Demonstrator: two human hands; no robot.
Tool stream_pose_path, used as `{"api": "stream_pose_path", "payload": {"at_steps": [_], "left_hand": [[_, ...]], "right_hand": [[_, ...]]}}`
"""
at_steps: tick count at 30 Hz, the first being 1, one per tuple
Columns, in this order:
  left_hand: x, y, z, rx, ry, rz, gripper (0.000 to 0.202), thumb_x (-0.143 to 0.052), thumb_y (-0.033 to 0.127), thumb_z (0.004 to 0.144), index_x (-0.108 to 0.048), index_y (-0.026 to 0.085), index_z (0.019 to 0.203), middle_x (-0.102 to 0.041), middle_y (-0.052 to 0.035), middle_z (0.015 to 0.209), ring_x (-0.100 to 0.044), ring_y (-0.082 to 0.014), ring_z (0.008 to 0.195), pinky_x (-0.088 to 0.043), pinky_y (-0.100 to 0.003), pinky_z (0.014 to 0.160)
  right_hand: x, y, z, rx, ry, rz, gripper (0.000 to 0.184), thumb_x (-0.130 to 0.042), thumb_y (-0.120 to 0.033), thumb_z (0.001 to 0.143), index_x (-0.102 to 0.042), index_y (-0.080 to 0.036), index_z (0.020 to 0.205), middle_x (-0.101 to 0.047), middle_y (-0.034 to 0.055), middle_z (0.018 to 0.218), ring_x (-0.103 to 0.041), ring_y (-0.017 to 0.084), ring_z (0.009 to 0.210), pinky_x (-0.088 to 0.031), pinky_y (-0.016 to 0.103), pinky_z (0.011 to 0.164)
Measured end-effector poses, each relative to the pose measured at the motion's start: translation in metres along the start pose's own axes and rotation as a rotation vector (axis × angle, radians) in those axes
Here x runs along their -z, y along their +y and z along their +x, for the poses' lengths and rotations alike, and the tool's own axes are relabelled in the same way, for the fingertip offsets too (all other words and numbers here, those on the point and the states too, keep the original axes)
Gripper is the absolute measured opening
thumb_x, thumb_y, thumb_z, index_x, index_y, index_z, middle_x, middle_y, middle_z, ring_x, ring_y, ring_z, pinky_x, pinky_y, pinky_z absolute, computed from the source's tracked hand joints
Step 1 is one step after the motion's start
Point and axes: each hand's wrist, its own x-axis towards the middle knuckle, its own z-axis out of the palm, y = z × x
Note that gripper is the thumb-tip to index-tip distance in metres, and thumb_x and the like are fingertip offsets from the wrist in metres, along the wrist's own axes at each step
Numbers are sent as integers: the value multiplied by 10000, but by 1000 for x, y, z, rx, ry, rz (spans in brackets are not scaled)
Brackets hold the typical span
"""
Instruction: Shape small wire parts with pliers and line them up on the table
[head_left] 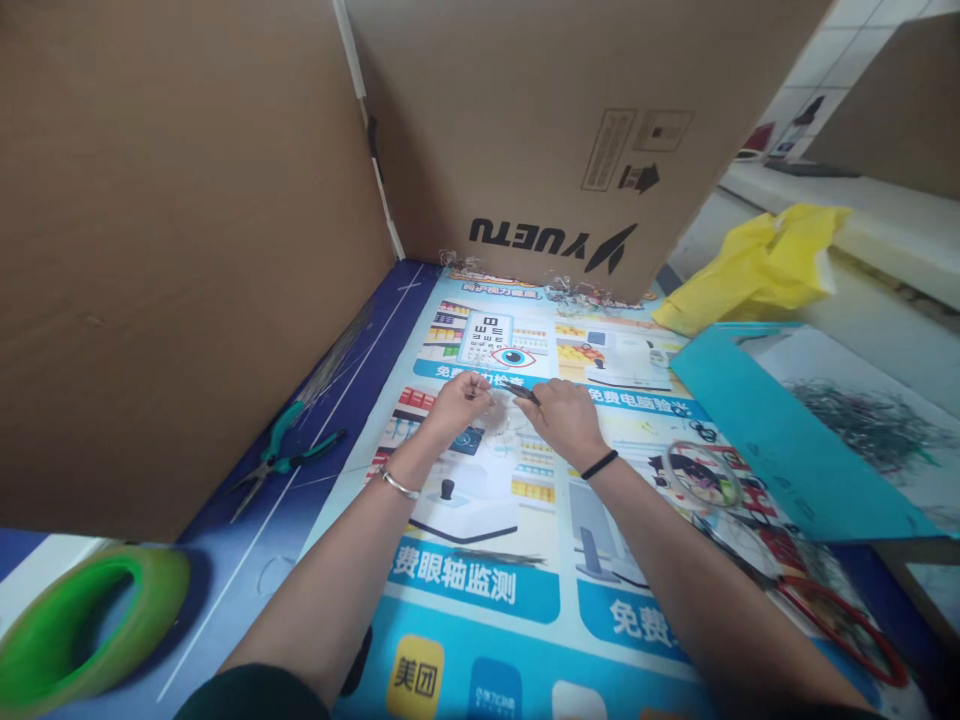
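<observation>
My left hand (pixel 460 405) is closed in a pinch, fingertips together near the printed eye chart. What it pinches is too small to make out, perhaps a thin wire. Opposite it, my right hand (pixel 568 418) grips a small dark tool that looks like pliers (pixel 525 393), its tip pointing at my left fingers. Below and between the hands lies a faint, clear, thin looped strand (pixel 501 420). A bundle of thin wire pieces (pixel 501 557) rests on the printed sheet (pixel 480 520) nearer me.
Teal-handled pliers (pixel 281 455) and a green tape roll (pixel 94 625) lie left, beside cardboard walls (pixel 187 250). At right are red-handled scissors (pixel 847 620), a clear ring (pixel 701 475), a blue box (pixel 750 430) holding tangled green strands (pixel 870 425), and a yellow bag (pixel 757 265).
</observation>
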Motion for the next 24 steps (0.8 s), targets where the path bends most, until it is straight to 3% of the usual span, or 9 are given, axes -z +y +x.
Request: {"api": "stream_pose_path", "payload": {"at_steps": [6,15,24], "left_hand": [[1,-1,1,5,54,-33,202,-605,151,595,-524,165,779,-485,66,581,-390,-45,458,-299,-182,465],[2,-2,1,1,29,-73,186,-613,189,639,-496,172,782,-509,57,594,-400,-54,455,-301,-193,467],[3,-13,5,-138,-17,143,123,-550,157,715,-508,167,830,-564,19,717,-512,-84,631,-386,-207,603]], "right_hand": [[2,0,0,-85,-6,26,487,-289,-538,902,-609,-173,859,-607,63,775,-505,177,748,-209,289,652],[12,3,-1,143,65,-57,499,-331,-552,882,-641,-169,803,-582,82,773,-455,193,771,-197,314,701],[22,-2,-3,182,20,-170,413,-393,-512,873,-647,-186,851,-568,89,772,-454,217,790,-190,334,710]]}}
